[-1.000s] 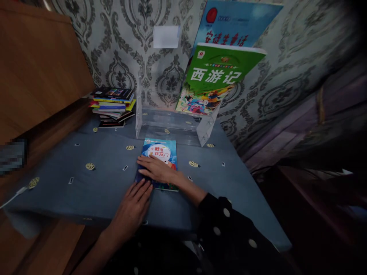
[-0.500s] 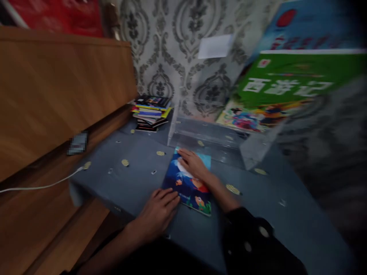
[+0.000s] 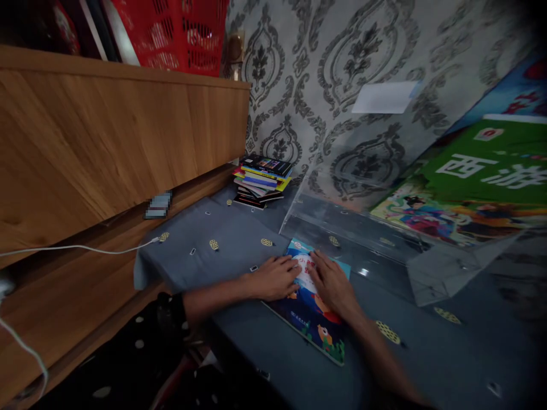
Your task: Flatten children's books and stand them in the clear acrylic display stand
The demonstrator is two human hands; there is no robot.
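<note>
A blue picture book (image 3: 305,319) with a fish cover lies closed and flat on the cloth-covered table. My left hand (image 3: 277,278) rests on its left edge, fingers stretched over the cover toward the title. From the right, my right hand (image 3: 331,279) lies flat on the cover's upper right part, fingers pointing up and left. The fingertips of both hands are close together near the white title patch. Neither hand is wrapped around the book.
Behind the book stands a clear acrylic rack (image 3: 367,233) holding a large green book (image 3: 491,182) at the right. A stack of books (image 3: 260,179) sits by the wall. A wooden cabinet (image 3: 128,131) with a red basket (image 3: 179,40) borders the left; a white cable (image 3: 98,249) crosses there.
My left hand has moved from the book's lower left corner up onto its left side. My right hand stays on the cover. The view has swung left.
</note>
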